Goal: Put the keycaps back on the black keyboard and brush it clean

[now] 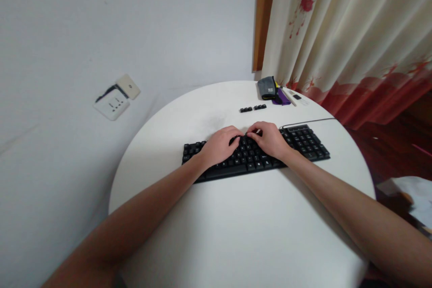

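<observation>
A black keyboard [303,141] lies across the middle of a round white table [236,225]. Both my hands rest on its upper middle rows, close together with fingertips almost touching. My left hand [219,146] lies knuckles up, its fingers curled down onto the keys. My right hand [270,138] is also curled, its thumb and fingers pinched at the top row around a small pale thing I cannot make out. Beyond the keyboard, two short rows of loose black keycaps [253,108] sit on the table.
At the table's far edge lie a folded grey cloth [267,87], a purple item [281,98] and a white stick-like object [289,96]. The keyboard's cable [310,121] runs off to the right. A floral curtain [337,31] hangs at right; a wall socket [113,104] is at left.
</observation>
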Motion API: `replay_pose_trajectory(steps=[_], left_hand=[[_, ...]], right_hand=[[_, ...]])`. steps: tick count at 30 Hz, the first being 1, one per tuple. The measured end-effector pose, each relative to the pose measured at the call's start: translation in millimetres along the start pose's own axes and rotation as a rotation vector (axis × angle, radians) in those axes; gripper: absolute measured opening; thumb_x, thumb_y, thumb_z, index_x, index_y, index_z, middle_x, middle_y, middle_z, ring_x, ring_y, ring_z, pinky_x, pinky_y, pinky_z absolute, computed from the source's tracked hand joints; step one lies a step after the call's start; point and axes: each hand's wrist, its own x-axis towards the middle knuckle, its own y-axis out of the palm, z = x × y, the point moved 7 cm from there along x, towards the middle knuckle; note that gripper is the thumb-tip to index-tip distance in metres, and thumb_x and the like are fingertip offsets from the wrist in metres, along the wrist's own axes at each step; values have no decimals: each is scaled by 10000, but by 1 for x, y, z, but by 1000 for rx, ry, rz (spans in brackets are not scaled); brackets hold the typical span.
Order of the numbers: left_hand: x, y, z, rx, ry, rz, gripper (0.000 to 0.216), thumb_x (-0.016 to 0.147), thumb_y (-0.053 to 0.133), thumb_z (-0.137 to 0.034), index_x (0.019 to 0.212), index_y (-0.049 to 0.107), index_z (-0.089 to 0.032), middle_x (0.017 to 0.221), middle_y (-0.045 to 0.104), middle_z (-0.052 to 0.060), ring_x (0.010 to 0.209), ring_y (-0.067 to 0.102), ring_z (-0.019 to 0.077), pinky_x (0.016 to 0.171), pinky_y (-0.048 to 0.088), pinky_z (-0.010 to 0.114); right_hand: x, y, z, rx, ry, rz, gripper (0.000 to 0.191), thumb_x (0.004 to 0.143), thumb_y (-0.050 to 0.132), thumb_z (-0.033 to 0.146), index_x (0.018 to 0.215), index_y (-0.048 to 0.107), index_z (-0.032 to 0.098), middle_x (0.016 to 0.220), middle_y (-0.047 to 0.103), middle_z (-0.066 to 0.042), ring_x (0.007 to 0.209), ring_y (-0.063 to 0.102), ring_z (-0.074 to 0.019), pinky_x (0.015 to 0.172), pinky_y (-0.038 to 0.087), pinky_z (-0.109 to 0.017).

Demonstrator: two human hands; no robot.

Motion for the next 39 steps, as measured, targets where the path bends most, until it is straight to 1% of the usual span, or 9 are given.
replay_pose_trajectory(steps=[6, 10, 15, 20, 25, 30, 35, 39], left_hand=[[0, 0, -2, -12, 6, -1, 263, 947, 439, -193, 1106, 649, -205, 1088, 668, 55, 1046, 611, 198, 973, 485, 370], [0, 0, -4, -10, 19, 8, 267, 944, 438, -185, 1123, 634, -206, 1112, 659, 59, 1068, 602, 202, 998, 473, 382], [0, 1, -6, -7, 47, 34, 260, 935, 444, -168, 1129, 612, -209, 1118, 652, 57, 1073, 592, 202, 994, 472, 383], [0, 2, -7, -7, 69, 54, 276, 934, 456, -174, 1165, 600, -222, 1165, 646, 52, 1100, 585, 206, 1005, 467, 393], [0, 4, -7, -7, 84, 62, 306, 939, 457, -178, 1209, 594, -224, 1219, 641, 46, 1133, 579, 202, 1035, 453, 394], [-1, 4, -7, -2, 80, 50, 340, 945, 456, -187, 1251, 588, -249, 1331, 597, 30, 1208, 550, 196, 1083, 425, 405], [-1, 6, -5, 0, 54, 67, 340, 944, 466, -198, 1254, 595, -253, 1280, 643, 27, 1193, 566, 201, 1078, 431, 433], [0, 6, -4, 3, 56, 72, 328, 943, 472, -199, 1238, 610, -238, 1264, 655, 31, 1173, 575, 196, 1070, 438, 415]], right_hand=[[0, 0, -1, -11, -7, 16, 73, 830, 656, 168, 798, 715, 197, 795, 708, -24, 768, 624, -184, 734, 454, -304], [0, 1, 0, -20, -21, 32, 63, 816, 664, 161, 785, 706, 196, 799, 705, -26, 785, 624, -187, 756, 456, -309], [0, -2, 4, -13, -40, 44, 69, 814, 643, 174, 775, 698, 190, 823, 705, -34, 814, 626, -188, 796, 462, -322], [0, -6, 8, -17, -62, 62, 120, 839, 602, 204, 781, 705, 189, 853, 706, -45, 837, 628, -186, 810, 463, -316], [0, -6, 5, -28, -26, 67, 196, 882, 559, 247, 766, 702, 179, 840, 719, -51, 801, 634, -180, 791, 464, -303], [0, -6, 3, -53, -14, 62, 251, 917, 526, 282, 802, 724, 180, 836, 732, -56, 792, 640, -186, 797, 464, -305], [0, -8, 5, -76, -43, 61, 256, 919, 542, 304, 769, 712, 186, 843, 715, -61, 802, 631, -185, 791, 465, -304], [1, -8, 4, -73, -60, 85, 254, 916, 546, 303, 758, 709, 188, 844, 707, -60, 799, 626, -182, 783, 464, -302]])
